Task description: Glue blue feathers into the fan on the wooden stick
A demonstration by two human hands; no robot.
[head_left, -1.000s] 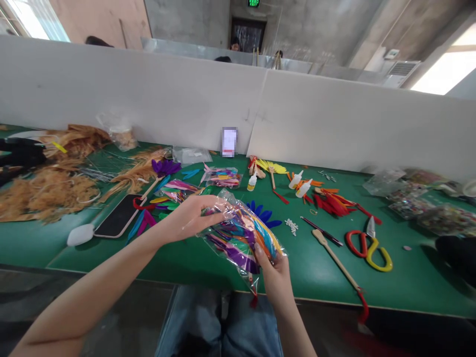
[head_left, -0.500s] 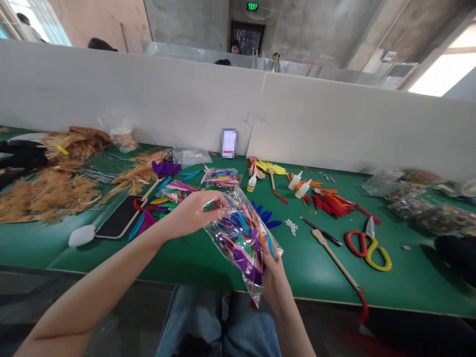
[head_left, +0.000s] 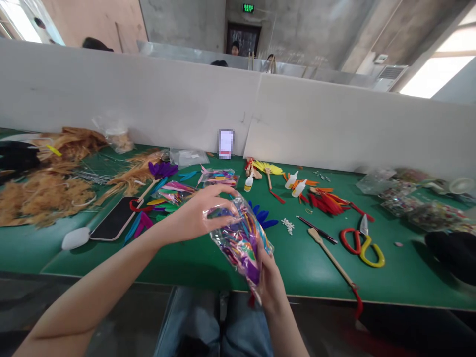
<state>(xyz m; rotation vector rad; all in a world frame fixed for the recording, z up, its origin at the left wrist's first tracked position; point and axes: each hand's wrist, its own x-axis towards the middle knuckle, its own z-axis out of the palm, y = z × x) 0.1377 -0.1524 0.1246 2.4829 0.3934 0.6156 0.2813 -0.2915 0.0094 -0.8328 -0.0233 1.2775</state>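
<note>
Though the green sign (head_left: 248,8) is illegible, left hand (head_left: 201,214) and right hand (head_left: 270,281) both clasp the feather bag (head_left: 241,237).

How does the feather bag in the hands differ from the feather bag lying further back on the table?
The held bag is gripped at its top by the left hand and at its bottom by the right hand; the far bag lies untouched. The held bag stands on end over the table edge; the far bag lies flat. Both are clear plastic holding mixed coloured feathers.
</note>
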